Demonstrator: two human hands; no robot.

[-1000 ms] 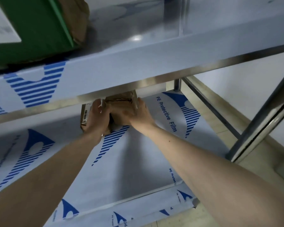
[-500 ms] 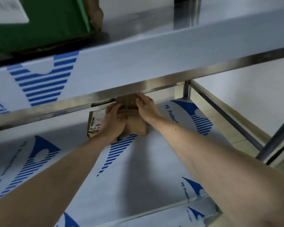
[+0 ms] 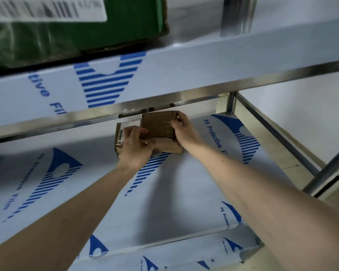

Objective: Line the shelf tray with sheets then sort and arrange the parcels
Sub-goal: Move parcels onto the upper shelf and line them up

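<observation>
Both arms reach under the upper shelf (image 3: 204, 55) to the back of the lower shelf (image 3: 184, 192), which is covered in white protective film printed with blue striped marks and lettering. Two brown parcels lie there, touching, at the rear centre. The left parcel (image 3: 119, 133) carries a white label with a barcode on its top face. The right parcel (image 3: 159, 124) is a flat brown box with clear tape across it; it rests on a crumpled paper-wrapped base (image 3: 168, 146), and whether that base is a separate parcel cannot be told. The left hand (image 3: 134, 147) lies over the seam between the two, fingers curled down on the near edge of the right parcel, thumb towards the label. The right hand (image 3: 184, 130) holds the right parcel at its far right edge, fingers bent round the corner and thumb on the top face. On the upper shelf, at left, stands a green box (image 3: 76, 30) with a blurred white barcode label. A steel post (image 3: 231, 102) rises at the lower shelf's rear right corner. A second steel post crosses the right edge of the view.
</observation>
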